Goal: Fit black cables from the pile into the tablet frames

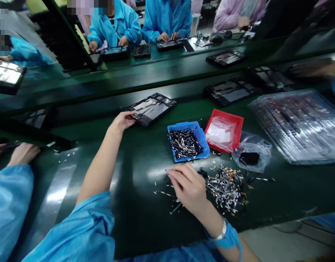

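Observation:
My left hand (123, 122) grips the near left corner of an open tablet (153, 107), a black frame with silvery panels inside, thumb and fingers closed on its edge. The tablet lies tilted to my view at the far side of the green bench. Above the bench, my right hand (190, 185) is closed in a pinch; a tiny dark bit shows at its fingertips, too small to name. Just beyond it stands a blue bin (204, 143) full of short black and silver strips. A loose heap of similar strips (226, 189), some with gold ends, lies right of that hand.
A red bin (239, 127) holding a clear bag stands beside the blue one, with a plastic bag (261, 156) near it. Stacked clear trays (306, 127) fill the right side. More tablets (232, 91) lie behind. Co-workers sit opposite; a neighbour's hand (24, 153) is at left.

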Demonstrator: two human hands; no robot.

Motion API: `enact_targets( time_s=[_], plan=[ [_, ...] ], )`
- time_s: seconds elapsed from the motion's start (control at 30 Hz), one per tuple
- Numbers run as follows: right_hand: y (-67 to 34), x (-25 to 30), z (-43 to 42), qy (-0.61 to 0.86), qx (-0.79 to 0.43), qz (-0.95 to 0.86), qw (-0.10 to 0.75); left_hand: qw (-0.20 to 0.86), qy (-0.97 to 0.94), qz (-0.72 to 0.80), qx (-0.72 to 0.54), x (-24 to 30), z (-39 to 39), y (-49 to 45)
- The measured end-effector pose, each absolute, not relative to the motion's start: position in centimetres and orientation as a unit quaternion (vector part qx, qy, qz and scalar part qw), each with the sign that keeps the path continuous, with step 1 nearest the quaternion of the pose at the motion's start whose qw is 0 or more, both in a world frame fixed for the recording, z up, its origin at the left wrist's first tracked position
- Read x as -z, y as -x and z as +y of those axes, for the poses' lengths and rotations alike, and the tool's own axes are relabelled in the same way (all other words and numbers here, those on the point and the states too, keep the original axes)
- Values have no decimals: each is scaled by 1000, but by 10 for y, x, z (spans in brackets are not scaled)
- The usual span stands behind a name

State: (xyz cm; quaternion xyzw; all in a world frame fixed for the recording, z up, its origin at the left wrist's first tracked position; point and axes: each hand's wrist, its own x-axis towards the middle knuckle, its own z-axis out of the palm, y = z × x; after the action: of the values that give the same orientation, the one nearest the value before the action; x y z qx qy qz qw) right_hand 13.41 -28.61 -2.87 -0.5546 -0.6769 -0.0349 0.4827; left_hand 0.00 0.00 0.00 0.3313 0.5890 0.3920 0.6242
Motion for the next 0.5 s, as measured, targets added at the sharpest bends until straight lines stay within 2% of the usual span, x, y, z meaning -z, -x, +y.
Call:
enact_targets(
  time_s=[0.13, 0.3, 0.4, 0.5],
  plan=[
    [-139, 28, -286, 525, 26, -674, 520, 607, -322, 561, -462, -6, -75, 29],
    [-142, 25, -286, 534, 9, -652, 538, 555, -306, 557, -536, -2, -223, 104],
    [-137, 26, -287, 579, -66, -592, 557, 528, -275, 595, -540, 16, -305, 131],
    [-123, 24, -289, 608, -181, -516, 576, 552, -242, 614, -510, 40, -361, 135]
  ],
)
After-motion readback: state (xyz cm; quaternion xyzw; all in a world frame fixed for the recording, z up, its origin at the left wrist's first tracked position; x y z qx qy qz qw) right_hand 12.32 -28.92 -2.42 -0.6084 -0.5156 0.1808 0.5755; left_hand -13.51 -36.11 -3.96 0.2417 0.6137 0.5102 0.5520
